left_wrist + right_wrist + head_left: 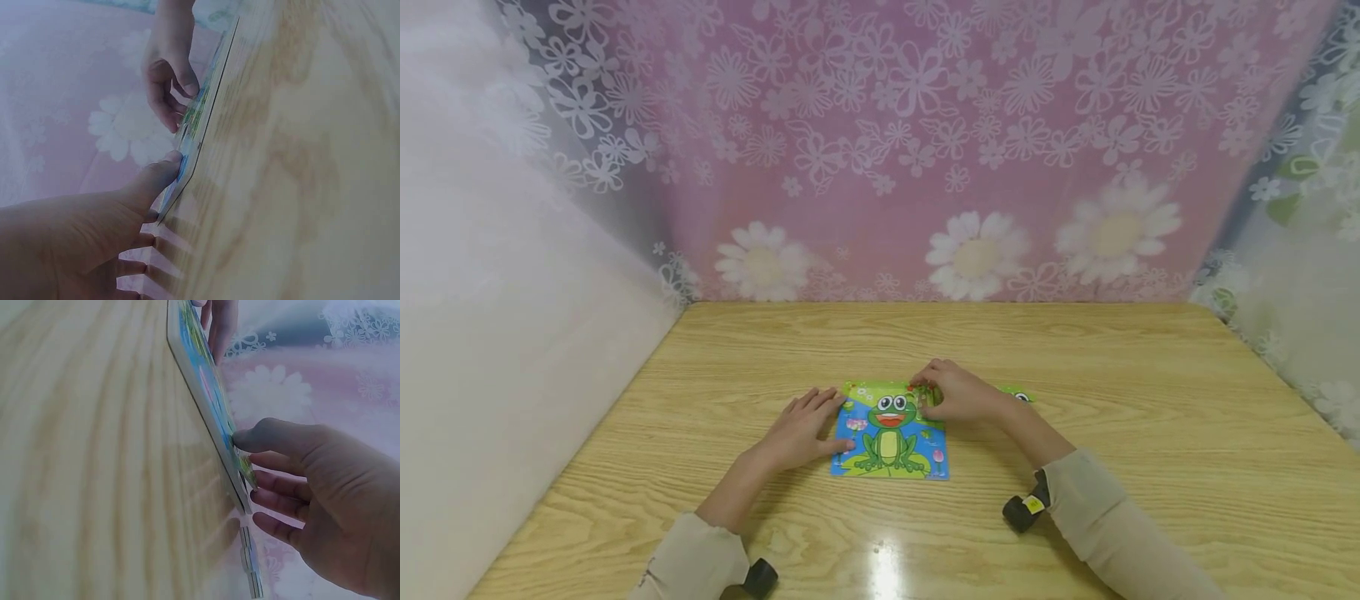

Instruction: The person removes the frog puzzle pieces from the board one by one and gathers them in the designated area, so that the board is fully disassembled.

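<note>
A flat frog jigsaw puzzle (pixel 889 446), blue and green, lies on the table. My left hand (pixel 805 433) rests at its left side, thumb on the picture and the other fingers spread along the edge. At the upper right corner, my right hand (pixel 958 393) pinches a puzzle piece (pixel 247 470) between thumb and fingers. The right wrist view shows that piece tilted up from the board (pixel 194 387). Part of the corner is hidden under the right hand in the head view.
Beyond the right wrist lies another frog-printed part (pixel 1018 395), mostly hidden by the arm; from the right wrist it looks like thin stacked pieces (pixel 251 562). The wooden table (pixel 737 350) meets a flowered pink curtain (pixel 865 208) at the back and pale sheets at both sides.
</note>
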The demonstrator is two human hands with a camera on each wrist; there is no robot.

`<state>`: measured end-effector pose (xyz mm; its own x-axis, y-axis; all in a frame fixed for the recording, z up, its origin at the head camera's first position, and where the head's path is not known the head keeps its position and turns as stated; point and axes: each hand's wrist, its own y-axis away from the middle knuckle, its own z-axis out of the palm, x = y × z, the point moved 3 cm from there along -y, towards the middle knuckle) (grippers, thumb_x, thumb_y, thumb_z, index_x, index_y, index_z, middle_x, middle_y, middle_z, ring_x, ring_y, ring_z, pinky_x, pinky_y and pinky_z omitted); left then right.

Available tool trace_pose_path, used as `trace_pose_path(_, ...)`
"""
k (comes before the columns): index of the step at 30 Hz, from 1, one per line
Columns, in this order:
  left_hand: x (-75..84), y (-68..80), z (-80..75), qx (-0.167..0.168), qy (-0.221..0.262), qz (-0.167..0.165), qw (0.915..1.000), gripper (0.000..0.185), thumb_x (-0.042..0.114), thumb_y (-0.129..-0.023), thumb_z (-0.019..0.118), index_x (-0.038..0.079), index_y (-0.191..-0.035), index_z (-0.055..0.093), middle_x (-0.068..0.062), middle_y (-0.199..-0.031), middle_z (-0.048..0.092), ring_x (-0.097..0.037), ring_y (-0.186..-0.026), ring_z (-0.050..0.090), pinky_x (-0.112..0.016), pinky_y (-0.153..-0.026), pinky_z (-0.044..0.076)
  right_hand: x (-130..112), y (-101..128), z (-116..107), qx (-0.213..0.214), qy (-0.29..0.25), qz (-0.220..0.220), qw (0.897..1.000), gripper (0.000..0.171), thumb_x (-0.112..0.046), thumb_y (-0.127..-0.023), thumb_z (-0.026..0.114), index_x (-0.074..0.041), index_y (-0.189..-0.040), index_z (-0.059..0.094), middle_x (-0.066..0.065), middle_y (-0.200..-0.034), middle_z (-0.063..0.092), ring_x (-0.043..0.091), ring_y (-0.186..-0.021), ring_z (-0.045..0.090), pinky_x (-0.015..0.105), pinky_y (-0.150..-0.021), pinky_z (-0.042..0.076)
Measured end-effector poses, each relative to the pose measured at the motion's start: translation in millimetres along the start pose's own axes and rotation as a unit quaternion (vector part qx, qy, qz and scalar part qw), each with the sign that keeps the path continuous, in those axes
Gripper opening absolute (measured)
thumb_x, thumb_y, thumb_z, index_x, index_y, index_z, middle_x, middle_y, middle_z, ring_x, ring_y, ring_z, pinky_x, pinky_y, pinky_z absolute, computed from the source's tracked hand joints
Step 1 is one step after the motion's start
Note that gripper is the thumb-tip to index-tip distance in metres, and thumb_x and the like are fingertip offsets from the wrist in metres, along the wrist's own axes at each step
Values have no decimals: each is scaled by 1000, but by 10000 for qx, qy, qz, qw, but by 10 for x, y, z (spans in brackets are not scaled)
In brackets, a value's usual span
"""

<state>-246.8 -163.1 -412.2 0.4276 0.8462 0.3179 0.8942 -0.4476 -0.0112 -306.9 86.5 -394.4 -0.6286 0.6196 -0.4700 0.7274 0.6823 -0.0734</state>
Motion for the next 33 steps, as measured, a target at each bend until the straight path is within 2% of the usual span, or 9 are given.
trace_pose_path(9, -3, -3, 6, 40, 32, -19, 10000, 81, 55, -82, 59, 8, -143, 34, -13, -146, 27, -35, -134, 17, -54, -105, 14, -35, 32, -12, -127, -157, -23, 9998, 42, -15, -82, 70, -7, -121, 57, 4, -110, 48, 20, -97, 42, 36, -81, 42)
trace_pose_path(14, 11, 7, -6, 47, 95, -11, 9999, 80, 54, -82, 60, 8, -143, 34, -14, -146, 28, -35, -134, 17, -54, -105, 14, -57, 35, -26, -30, 7, -145, 9999, 41, -9, -81, 71, -7, -120, 58, 4, -109, 47, 20, -96, 41, 34, -78, 41)
trace_pose_path(21, 17, 7, -13, 46, 99, 1, 9999, 80, 54, -82, 60, 7, -142, 34, -14, -146, 28, -36, -134, 17, -54, -105, 14, -45, 41, -44, 152, 370, -271, 9988, 40, -9, -81, 69, -7, -119, 59, 4, -109, 49, 18, -94, 43, 31, -74, 42)
trace_pose_path(27, 25, 8, -8, 39, 95, -11, 9999, 79, 53, -83, 60, 7, -142, 34, -13, -146, 28, -35, -134, 17, -54, -105, 14, -31, 143, -171, 374, 260, -277, 9986, 39, -6, -81, 65, -7, -120, 59, 6, -113, 51, 23, -101, 46, 36, -79, 43)
trace_pose_path(33, 11, 0, -4, 45, 101, -1, 9999, 81, 54, -83, 59, 8, -143, 34, -13, -146, 27, -35, -134, 17, -54, -105, 14, 56, 293, -304, 414, 133, -323, 9985, 38, -4, -82, 64, -4, -119, 59, 9, -115, 52, 28, -104, 47, 41, -80, 44)
